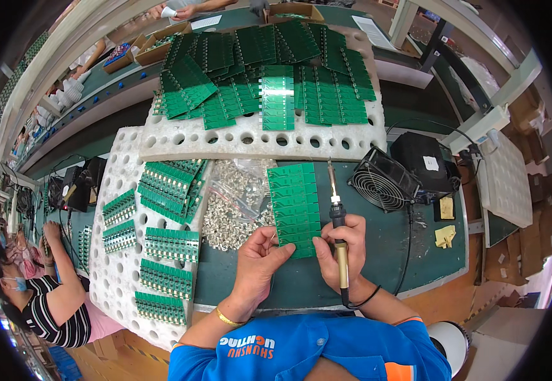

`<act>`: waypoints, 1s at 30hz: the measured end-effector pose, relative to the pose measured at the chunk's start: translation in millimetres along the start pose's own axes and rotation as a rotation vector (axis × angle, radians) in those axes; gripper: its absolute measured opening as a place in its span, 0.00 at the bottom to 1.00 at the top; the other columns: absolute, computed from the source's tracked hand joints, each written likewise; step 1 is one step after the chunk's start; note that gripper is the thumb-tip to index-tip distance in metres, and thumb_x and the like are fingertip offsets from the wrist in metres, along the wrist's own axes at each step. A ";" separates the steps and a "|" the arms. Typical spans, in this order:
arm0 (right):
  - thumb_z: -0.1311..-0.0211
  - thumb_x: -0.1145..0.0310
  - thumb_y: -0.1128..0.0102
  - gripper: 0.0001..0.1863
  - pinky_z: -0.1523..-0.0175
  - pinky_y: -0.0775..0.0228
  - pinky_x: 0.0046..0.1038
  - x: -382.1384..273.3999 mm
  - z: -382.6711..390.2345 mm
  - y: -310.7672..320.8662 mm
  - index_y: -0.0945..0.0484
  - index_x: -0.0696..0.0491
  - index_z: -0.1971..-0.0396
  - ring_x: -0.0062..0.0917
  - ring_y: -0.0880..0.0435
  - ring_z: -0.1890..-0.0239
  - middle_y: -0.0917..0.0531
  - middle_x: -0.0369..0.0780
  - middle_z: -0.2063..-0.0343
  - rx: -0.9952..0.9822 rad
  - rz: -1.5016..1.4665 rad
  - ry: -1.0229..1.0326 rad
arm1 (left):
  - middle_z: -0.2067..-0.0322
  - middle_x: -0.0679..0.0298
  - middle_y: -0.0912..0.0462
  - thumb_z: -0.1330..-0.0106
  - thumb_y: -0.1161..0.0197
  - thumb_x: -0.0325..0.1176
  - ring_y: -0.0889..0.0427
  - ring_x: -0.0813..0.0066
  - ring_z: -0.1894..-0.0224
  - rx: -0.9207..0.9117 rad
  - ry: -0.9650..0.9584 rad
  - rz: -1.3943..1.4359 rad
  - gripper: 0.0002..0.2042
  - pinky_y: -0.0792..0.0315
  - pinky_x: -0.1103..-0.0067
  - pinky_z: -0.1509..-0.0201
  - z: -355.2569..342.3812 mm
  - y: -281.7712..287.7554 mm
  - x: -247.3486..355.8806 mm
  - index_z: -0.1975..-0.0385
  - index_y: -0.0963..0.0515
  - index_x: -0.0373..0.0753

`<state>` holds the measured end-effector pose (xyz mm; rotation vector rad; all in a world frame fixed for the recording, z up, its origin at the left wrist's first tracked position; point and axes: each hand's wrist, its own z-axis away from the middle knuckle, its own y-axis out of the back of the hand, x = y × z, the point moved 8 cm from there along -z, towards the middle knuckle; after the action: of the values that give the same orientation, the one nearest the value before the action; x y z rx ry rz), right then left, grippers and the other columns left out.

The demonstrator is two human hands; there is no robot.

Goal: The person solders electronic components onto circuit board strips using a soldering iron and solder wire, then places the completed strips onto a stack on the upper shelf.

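Upright in front of me is a green circuit board panel (293, 206), scored into several strips. My left hand (255, 261) pinches its lower left edge between thumb and fingers. Wrapped around a soldering iron (336, 214) is my right hand (347, 251), its thumb also against the board's lower right edge. The iron's tip points up and away, beside the board and apart from it. Small silvery metal parts (224, 222) lie in a heap left of the board, partly under a clear plastic bag (241, 187). Panels with metal parts along them (172, 244) rest on white foam at the left.
Many bare green panels (225, 70) overlap on a perforated white foam block (250, 147) at the far side. A black fan (380, 181) and black box (425, 165) stand right, near a yellow sponge (445, 237). The iron's cord (408, 254) crosses there. A co-worker (57, 286) sits left.
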<state>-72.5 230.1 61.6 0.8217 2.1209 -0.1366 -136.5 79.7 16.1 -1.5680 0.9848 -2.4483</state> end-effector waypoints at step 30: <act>0.45 0.81 0.33 0.20 0.67 0.34 0.23 0.6 0.0 0.2 0.31 0.54 0.56 0.23 0.29 0.68 0.25 0.41 0.67 -0.053 -0.002 -0.007 | 0.70 0.74 0.20 0.38 0.32 0.23 0.33 0.94 0.75 0.059 0.023 -0.302 0.13 0.39 0.90 0.73 5.6 13.6 2.4 0.53 0.20 0.35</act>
<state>-72.6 230.5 61.2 0.7868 2.1101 -0.0833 -136.6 65.3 12.1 -1.7884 0.7160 -2.6638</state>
